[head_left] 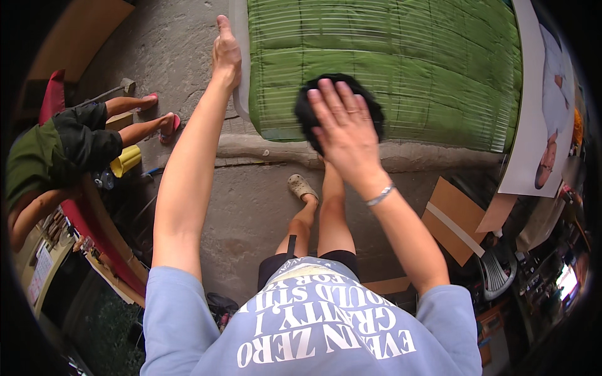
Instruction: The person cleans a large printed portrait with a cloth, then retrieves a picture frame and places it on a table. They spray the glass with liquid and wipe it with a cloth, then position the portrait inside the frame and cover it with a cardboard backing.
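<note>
A wide green panel [439,75], creased in blocks and crossed by fine pale stripes, lies in front of me. Along its left side runs a whitish rim [241,103]. My left hand [227,56] is closed at that rim, thumb pointing away from me, its other fingers partly hidden. My right hand [343,119] presses a bunched black cloth [305,116] over the panel's near part. The fingers stretch across the top of the cloth, which is blurred at its edges. What lies under the palm is hidden.
A concrete ledge [276,149] crosses the floor by my feet. On the left stands another person [75,141] near a yellow container [126,161]. Cardboard [448,232], a large printed poster [533,125] and a grey fan-like grille [498,272] are at right.
</note>
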A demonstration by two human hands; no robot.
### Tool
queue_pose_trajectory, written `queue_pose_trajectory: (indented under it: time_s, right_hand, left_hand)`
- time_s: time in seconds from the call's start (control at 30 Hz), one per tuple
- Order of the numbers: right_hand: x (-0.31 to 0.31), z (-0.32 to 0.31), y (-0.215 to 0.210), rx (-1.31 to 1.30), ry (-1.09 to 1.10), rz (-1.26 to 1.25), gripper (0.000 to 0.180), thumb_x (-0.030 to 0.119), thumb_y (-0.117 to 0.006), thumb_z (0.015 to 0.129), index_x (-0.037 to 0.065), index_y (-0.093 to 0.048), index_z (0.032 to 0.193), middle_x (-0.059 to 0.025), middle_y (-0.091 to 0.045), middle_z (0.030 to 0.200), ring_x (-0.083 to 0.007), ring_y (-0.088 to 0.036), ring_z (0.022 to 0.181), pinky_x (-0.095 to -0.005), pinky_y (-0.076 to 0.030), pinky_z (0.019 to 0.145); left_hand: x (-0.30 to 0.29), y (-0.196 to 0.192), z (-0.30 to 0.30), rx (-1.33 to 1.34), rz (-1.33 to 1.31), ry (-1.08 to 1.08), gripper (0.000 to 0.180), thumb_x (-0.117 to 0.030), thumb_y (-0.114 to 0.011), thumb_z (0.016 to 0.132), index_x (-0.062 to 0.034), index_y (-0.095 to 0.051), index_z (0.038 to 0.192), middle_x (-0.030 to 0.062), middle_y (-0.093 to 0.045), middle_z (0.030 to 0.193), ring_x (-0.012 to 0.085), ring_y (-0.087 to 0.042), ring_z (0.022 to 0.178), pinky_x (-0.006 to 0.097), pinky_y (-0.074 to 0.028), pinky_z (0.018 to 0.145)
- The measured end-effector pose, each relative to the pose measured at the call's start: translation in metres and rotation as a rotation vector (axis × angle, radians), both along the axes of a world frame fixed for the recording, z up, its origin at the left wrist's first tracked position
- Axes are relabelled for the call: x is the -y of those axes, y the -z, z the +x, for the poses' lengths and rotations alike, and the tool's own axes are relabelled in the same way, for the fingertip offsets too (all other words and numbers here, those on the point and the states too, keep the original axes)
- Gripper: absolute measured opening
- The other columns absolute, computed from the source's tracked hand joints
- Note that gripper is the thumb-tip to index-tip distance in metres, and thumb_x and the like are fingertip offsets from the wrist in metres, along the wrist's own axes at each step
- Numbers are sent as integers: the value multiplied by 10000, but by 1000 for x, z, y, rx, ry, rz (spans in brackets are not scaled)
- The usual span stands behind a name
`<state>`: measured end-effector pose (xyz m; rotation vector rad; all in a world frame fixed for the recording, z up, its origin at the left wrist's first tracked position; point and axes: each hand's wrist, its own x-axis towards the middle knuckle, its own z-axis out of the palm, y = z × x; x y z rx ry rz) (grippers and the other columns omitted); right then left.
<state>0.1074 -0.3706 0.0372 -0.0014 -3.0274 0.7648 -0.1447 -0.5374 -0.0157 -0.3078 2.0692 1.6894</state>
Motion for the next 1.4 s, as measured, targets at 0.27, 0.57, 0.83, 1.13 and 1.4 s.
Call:
queue_pose_trajectory:
  time_s: [0.27,0.57,0.83,1.13,1.4]
  right_hand:
    - [59,-44,-11,-139,-1,-382,704,207,-725,872,143,-476,1527,-85,-425,1609,-275,-374,1500,-468,-275,1240]
    - [-245,79,-5,-41,751,168,663,363,-579,1017,144,-359,1602,-101,-312,1676,-334,-284,1539,-502,-231,1240]
    - [-274,147,0,-58,731,38,614,5,-585,959,134,-448,1544,-115,-379,1634,-355,-356,1498,-471,-330,1210]
    - [-83,401,-27,1530,582,-709,456,402,-560,1011,109,-668,1343,-147,-652,1380,-314,-645,1237,-426,-496,1031]
    - [110,441,35,782,2028,-671,513,394,-423,1088,-26,-666,1254,-157,-707,1224,-302,-666,1101,-443,-518,954]
  left_hand:
    - [7,-2,-3,147,323,-35,883,-677,-235,1059,62,-435,1501,205,-532,1482,297,-522,1359,386,-363,1163]
    - [20,22,-5,3,100,-82,882,-686,-305,1050,75,-486,1458,169,-563,1446,273,-533,1323,363,-377,1129]
    - [17,16,-5,-19,10,-58,871,-685,-335,1048,91,-561,1375,146,-645,1301,248,-599,1178,350,-435,1043]
    - [23,38,-15,71,57,-77,821,-648,-327,1061,54,-506,1446,191,-534,1482,319,-528,1336,407,-397,1132]
    - [42,-32,-20,-570,-312,-76,570,-444,-308,1120,9,-632,995,121,-618,882,270,-567,842,418,-457,806]
